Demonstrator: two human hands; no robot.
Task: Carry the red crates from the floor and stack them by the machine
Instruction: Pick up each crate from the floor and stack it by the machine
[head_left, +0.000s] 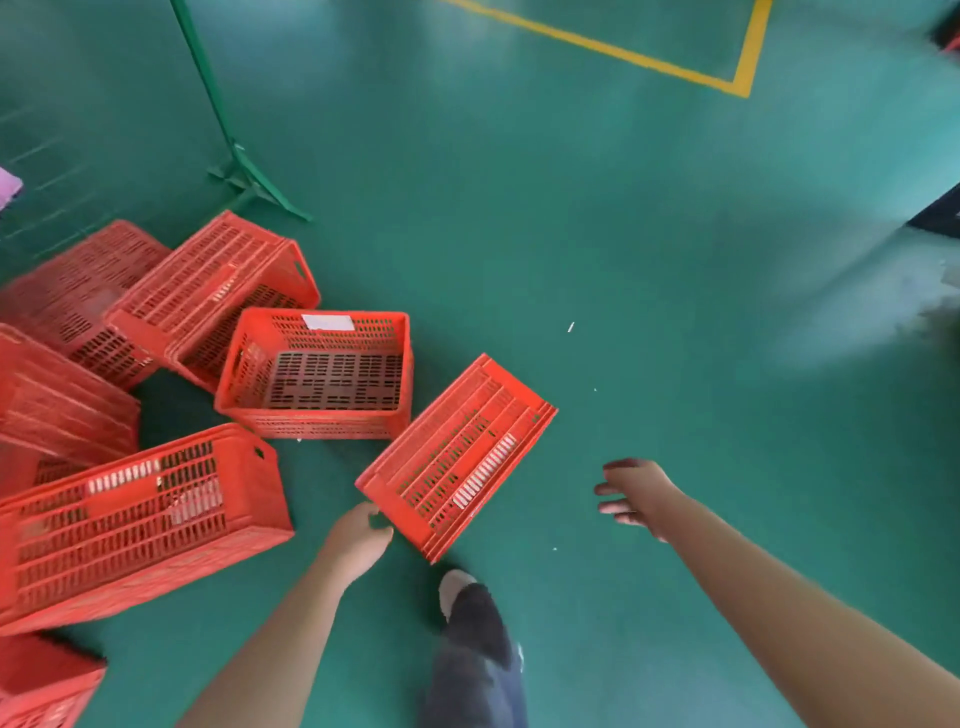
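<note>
Seven red crates (213, 296) show on the green floor (571, 208). One is a tilted crate (457, 457) at centre, one an upright crate (317, 374) at 10 o'clock of it, and five are piled crates (135, 525) from 8 to 10 o'clock, the pile cut by the frame's edge. Two hands: one left hand (358, 540), one right hand (634, 493). One shoe (454, 587) at 6 o'clock. One green stand (244, 166) at 11 o'clock. One yellow line (748, 52) at 1 o'clock. One white label (328, 322).
</note>
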